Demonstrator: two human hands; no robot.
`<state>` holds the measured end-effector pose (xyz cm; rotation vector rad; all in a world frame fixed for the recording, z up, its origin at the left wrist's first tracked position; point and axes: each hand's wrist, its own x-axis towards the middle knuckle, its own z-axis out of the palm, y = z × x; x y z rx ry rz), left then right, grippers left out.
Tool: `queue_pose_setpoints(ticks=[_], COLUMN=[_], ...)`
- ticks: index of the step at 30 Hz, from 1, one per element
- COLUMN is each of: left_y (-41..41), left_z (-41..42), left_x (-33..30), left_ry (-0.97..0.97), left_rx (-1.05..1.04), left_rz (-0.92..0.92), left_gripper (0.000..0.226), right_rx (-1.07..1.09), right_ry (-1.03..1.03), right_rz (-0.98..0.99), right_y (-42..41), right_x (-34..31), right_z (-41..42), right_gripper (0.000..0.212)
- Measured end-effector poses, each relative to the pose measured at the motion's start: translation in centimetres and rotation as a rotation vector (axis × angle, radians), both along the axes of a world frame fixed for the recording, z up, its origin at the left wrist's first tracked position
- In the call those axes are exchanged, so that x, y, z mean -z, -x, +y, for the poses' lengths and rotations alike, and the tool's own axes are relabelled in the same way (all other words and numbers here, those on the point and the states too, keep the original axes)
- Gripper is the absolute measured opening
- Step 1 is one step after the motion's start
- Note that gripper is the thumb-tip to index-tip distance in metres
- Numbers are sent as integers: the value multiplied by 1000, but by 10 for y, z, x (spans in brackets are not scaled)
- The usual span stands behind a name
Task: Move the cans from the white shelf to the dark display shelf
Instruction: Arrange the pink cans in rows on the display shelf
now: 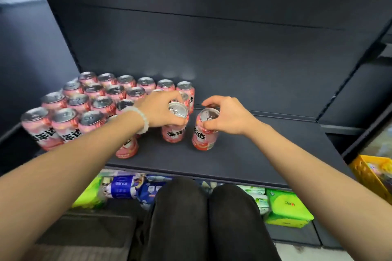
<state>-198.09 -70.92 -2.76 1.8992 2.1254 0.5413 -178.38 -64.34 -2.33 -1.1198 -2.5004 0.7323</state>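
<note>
Pink cans (84, 99), well over a dozen, already standing in tidy rows on the left half of the dark display shelf (265, 150), silver tops up. Two more arriving at the edge of that block: left hand (161, 110) curled over the rim of one can (174, 131), fingers gripping round its top; right hand (229, 116) pinching the rim of a second can (204, 133) between thumb and fingers. Both cans upright, just beside each other, apparently on or nearly on the shelf surface, though contact with it impossible to confirm. Judged well advanced on the filling, yet with the whole right half of the shelf bare, so room for many more. White shelf nowhere in view, hence no telling how many cans remain to fetch. One can (127, 148) near the front edge partly hidden under the left forearm, only its base showing. Back rows blurred, labels unreadable; the can behind the left hand mostly covered. Below the shelf, green packets (286, 207) and a blue-and-white pack (125, 186) cut off by dark-trousered knees (201, 218). Yellow crate (369, 174) clipped at the right edge, contents indistinct.
</note>
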Motion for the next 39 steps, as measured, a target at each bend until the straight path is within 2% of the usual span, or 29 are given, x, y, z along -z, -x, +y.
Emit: queue_pose_setpoints(ticks=[8,14,16,20,25,30,34,39], left_y=[74,92,92,89,78,76,75,76], left_z=[23,24,22,19,17,21,20,16], left_x=[16,34,35,29,33,33,31,39], left_ry=[24,166,168,106,164,159,163,159], left_rx=[-91,-21,-41,-113,-152,-119,-111,-167], left_rz=[-12,7,71,256,452,368,336,362], left_gripper=[39,50,58,73,83,66,82,77], right_rx=[-121,-196,-195,-45,21,-130,-217,-77], right_ry=[41,73,26,-267,-285,-131,-118,-218], right_rz=[-35,-68,-85,-153,-339,-273,-217,-206], right_y=[79,98,99,95,96,95,90,86], right_x=[21,38,40,36,37,39,38,47], right_z=[31,30,29,23,21,29,30,23], right_gripper=[49,52,55,53,73,71,82,77])
